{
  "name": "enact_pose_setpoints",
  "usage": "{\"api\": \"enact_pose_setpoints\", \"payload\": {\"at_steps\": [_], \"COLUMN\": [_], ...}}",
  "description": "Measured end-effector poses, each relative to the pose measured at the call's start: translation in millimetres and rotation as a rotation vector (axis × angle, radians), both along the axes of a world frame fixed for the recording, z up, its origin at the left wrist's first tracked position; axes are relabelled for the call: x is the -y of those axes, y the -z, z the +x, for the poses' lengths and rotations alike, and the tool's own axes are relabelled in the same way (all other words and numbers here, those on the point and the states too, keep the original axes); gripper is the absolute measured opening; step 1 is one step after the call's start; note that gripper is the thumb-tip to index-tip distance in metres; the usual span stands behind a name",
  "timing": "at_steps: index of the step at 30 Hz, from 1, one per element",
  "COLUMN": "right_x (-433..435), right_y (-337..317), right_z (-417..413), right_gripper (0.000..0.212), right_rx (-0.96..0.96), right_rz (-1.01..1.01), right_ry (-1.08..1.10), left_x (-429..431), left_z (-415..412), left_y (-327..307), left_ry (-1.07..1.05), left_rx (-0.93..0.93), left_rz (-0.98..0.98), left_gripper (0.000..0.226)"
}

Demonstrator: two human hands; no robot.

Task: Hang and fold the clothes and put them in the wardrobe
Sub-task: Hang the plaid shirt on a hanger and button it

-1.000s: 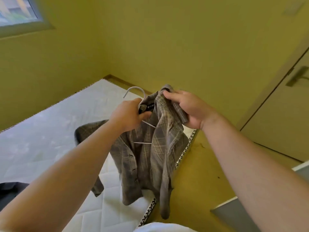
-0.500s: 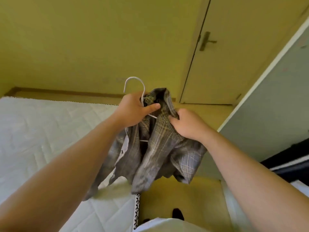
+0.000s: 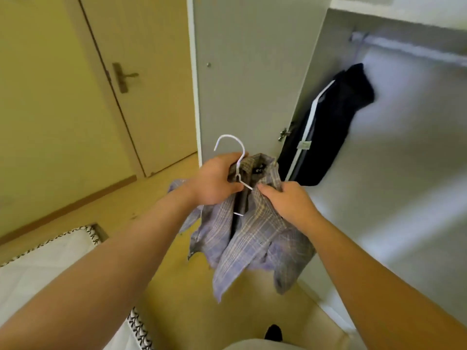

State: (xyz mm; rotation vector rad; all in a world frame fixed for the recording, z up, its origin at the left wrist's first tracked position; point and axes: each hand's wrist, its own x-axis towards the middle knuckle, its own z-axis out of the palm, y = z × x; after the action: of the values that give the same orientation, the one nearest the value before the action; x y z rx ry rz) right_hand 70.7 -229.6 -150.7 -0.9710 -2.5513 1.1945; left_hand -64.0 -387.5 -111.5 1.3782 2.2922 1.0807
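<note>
Plaid shirt (image 3: 252, 238): hangs in the air below both sets of fingers, draped on the hanger, its front open and its tails loose above the floor; it is not yet in the wardrobe.
Hanger (image 3: 231, 135): white wire, with the hook rising free above the left fingers, probably kept clear to catch the rail.
Left hand (image 3: 214, 181): fingers are curled round the hanger's neck and the collar, bearing the weight.
Right hand (image 3: 290, 202): fingertips (image 3: 262, 188) pinch the shirt's front edge just beside the left thumb, seemingly to seat the cloth on the wire shoulder so it does not slide off.
Rail (image 3: 409, 50): up and to the right of the right fingers, well apart from them; the hook must rise to reach it.
Dark garment (image 3: 333, 127): hangs at the rail's left end, beyond the right fingers; the bare rail lies further right of it.
Wardrobe door (image 3: 247, 72): stands open straight beyond the left fingers, its edge near the hook's likely path.
Mattress (image 3: 38, 269): its corner lies below and left of the left forearm, out of the way.
Room door (image 3: 151, 72): closed, far left of the fingers.
</note>
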Motion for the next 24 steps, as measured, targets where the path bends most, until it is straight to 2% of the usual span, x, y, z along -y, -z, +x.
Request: {"api": "enact_pose_setpoints", "payload": {"at_steps": [3,10,17,22,24], "right_x": [-43,-127,-206,-256,-271], "right_y": [-4,-9,-5,-7,-13], "right_z": [24,64,112,154,168], "right_gripper": [0.053,0.050,0.047,0.053,0.060], "right_rx": [-0.011,0.020,-0.030,0.080,0.116], "right_rz": [0.037,0.082,-0.017,0.004,0.003], "right_ry": [0.178,0.390,0.569,0.608,0.603], "left_x": [-55,-160,-260,-323,-345], "left_z": [7,25,48,77,89], "left_y": [-4,-2,-12,-18,-19], "left_ry": [0.098,0.260,0.235,0.264,0.333], "left_rx": [-0.019,-0.200,-0.261,-0.421,-0.406], "left_rz": [0.039,0.031,0.006,-0.071,-0.083], "left_gripper": [0.064,0.020,0.025,0.023,0.022]}}
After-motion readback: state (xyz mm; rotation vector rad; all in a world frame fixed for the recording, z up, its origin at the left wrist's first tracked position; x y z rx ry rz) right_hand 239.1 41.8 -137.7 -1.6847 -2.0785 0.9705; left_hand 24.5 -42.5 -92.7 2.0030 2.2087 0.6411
